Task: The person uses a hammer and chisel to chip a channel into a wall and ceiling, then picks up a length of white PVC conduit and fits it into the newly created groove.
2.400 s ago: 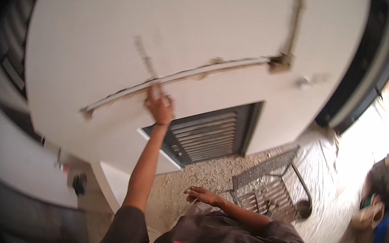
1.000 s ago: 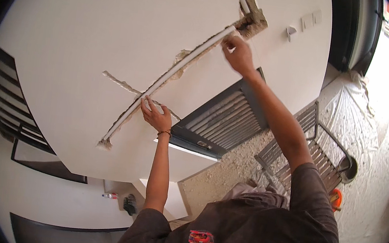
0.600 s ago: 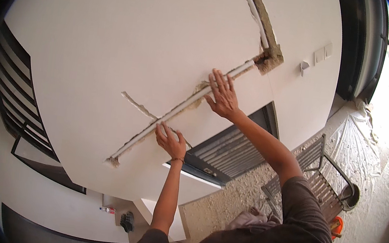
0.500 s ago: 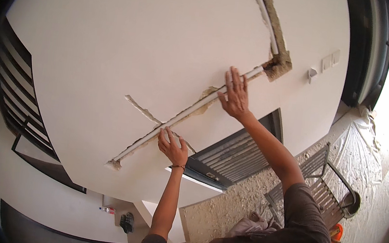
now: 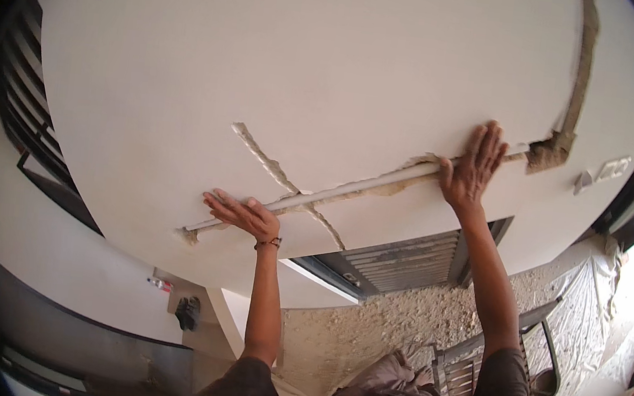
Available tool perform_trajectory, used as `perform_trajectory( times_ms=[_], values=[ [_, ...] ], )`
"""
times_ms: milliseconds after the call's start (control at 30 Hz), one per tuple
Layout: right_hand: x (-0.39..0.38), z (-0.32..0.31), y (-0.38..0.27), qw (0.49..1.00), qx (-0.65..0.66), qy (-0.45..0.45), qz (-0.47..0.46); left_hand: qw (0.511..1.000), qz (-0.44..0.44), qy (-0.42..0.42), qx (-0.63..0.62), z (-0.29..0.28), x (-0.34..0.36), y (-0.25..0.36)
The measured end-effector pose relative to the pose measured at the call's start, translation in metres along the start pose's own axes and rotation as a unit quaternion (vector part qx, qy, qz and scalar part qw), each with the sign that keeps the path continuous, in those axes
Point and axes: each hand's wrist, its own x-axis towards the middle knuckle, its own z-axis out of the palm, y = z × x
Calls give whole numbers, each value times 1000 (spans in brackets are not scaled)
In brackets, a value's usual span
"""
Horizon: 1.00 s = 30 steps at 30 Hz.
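A long white pipe (image 5: 365, 185) lies in a chased groove that slants across the white wall (image 5: 395, 58). My left hand (image 5: 243, 217) rests over the pipe near its lower left end, fingers stretched out and pointing left. Farther right, my right hand (image 5: 475, 169) presses flat over the pipe, fingers upward and thumb out to the side. Both hands are open and grip nothing. Beneath the palms the pipe is hidden. Its right end stops close to a rough chiselled corner (image 5: 549, 152), where an upright groove (image 5: 583, 64) begins.
A narrow cut (image 5: 267, 157) crosses the pipe's groove. Switch plates (image 5: 614, 168) sit at the right. Below are a grey louvred door (image 5: 411, 262), rubble (image 5: 365, 321) on the floor, a slatted chair (image 5: 460, 382) and plastic sheeting (image 5: 582, 306). Dark railings (image 5: 17, 117) stand left.
My left hand has slid left along the pipe and turned its fingers leftward. My right hand has stayed flat over the pipe toward its right end. The view has shifted and tilted.
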Motion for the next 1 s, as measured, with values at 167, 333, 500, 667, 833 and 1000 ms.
perform_trajectory(
  times_ms=[167,333,500,667,833,1000],
  values=[
    [2,-2,4,1000,-30,-2,-8,1000,-7,-15,7,13,-4,-5],
    [2,2,3,999,-34,-1,-13,999,-11,-19,34,10,-2,-6],
    [3,0,3,1000,-21,-4,-19,1000,-1,-14,14,7,-1,-7],
    [2,-10,9,999,19,-29,-10,1000,-1,-7,15,10,-2,-2],
    [-1,-51,25,994,86,33,63,999,-19,0,31,0,2,3],
    [-13,-58,92,929,178,72,317,999,-23,-1,43,1,1,8]
  ],
)
